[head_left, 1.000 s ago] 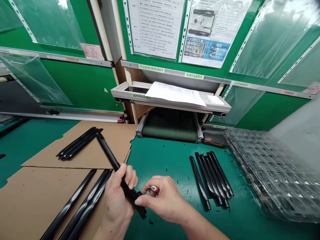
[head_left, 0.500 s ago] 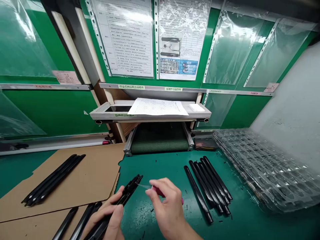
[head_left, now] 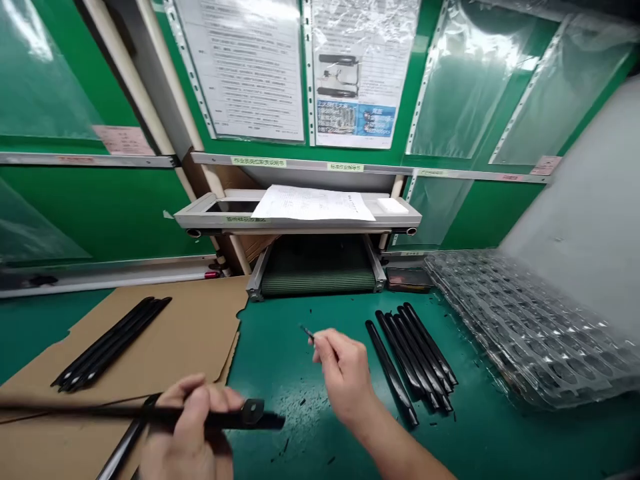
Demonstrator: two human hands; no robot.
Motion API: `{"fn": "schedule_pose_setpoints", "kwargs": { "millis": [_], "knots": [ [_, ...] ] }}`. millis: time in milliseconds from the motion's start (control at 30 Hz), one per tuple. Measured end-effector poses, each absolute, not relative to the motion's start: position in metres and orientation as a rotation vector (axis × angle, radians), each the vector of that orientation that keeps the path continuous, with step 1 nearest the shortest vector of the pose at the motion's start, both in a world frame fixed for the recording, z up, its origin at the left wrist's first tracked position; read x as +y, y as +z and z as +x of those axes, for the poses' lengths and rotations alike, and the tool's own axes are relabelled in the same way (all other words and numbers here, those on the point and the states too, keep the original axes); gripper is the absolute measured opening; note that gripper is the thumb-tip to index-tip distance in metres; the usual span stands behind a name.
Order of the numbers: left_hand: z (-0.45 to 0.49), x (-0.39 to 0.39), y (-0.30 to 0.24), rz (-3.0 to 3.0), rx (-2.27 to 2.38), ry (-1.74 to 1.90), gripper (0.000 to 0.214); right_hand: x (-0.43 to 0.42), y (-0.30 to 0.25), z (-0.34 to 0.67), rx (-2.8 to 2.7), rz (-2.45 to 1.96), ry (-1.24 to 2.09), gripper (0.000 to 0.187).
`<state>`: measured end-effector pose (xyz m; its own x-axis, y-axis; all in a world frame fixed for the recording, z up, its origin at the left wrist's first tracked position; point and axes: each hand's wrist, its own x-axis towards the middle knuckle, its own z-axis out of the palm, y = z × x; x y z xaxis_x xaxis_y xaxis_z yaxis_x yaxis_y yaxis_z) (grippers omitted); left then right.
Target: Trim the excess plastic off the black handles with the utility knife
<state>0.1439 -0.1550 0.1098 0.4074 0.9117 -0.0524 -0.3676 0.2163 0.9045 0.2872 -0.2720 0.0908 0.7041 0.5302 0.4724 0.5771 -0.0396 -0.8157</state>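
Observation:
My left hand is closed around a long black plastic strip, which lies nearly level across the lower left and is blurred by motion. A small tab stands out near its right end. My right hand is closed on a small knife, its thin blade pointing up and left; the handle is hidden in the fingers. The blade and the strip are apart. Beneath my left hand, another black strip rests on cardboard.
Several glossy black strips lie right of my right hand, and several more on the cardboard. Clear plastic trays are stacked at right. A green conveyor belt sits under a shelf. Black scraps dot the green table.
The strip in my left hand has swung from steeply slanted to nearly level. My right hand has moved slightly up and right, drawing the knife away from the strip. The view has tilted slightly down.

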Motion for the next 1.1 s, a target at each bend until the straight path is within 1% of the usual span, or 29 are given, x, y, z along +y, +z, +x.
{"fn": "schedule_pose_setpoints", "kwargs": {
  "millis": [67,133,233,300,433,567,700,800,867,967,1033,1100],
  "knots": [
    [0.153,-0.154,0.120,0.939,0.679,1.022,0.024,-0.275,0.090,0.272,-1.097,-1.696,0.110,0.053],
    [0.160,-0.153,0.126,0.899,0.694,0.901,0.032,-0.274,0.088,0.256,-1.237,-1.708,0.128,0.059],
    [0.162,-0.155,0.127,0.834,0.723,0.746,0.048,-0.267,0.087,0.239,-1.353,-1.743,0.015,0.072],
    [0.161,-0.158,0.127,0.818,0.724,0.699,0.054,-0.261,0.088,0.235,-1.426,-1.747,-0.085,0.080],
    [0.158,-0.162,0.125,0.773,0.720,0.664,0.057,-0.257,0.086,0.232,-1.510,-1.743,-0.180,0.082],
    [0.156,-0.161,0.122,0.706,0.710,0.629,0.057,-0.260,0.084,0.224,-1.510,-1.722,-0.168,0.075],
    [0.157,-0.161,0.120,0.721,0.687,0.595,0.053,-0.257,0.089,0.225,-1.276,-1.674,-0.075,0.066],
    [0.158,-0.162,0.119,0.712,0.642,0.583,0.050,-0.258,0.093,0.237,-1.090,-1.793,-0.016,0.049],
    [0.159,-0.162,0.117,0.715,0.608,0.589,0.048,-0.262,0.093,0.243,-1.068,-1.817,0.076,0.040],
    [0.160,-0.160,0.116,0.729,0.655,0.596,0.049,-0.272,0.087,0.243,-1.091,-1.647,0.166,0.031],
    [0.161,-0.159,0.116,0.731,0.689,0.586,0.052,-0.277,0.079,0.236,-1.057,-1.522,0.130,0.019],
    [0.163,-0.158,0.117,0.728,0.698,0.574,0.053,-0.279,0.072,0.228,-1.029,-1.478,0.052,0.011]
  ]
}}
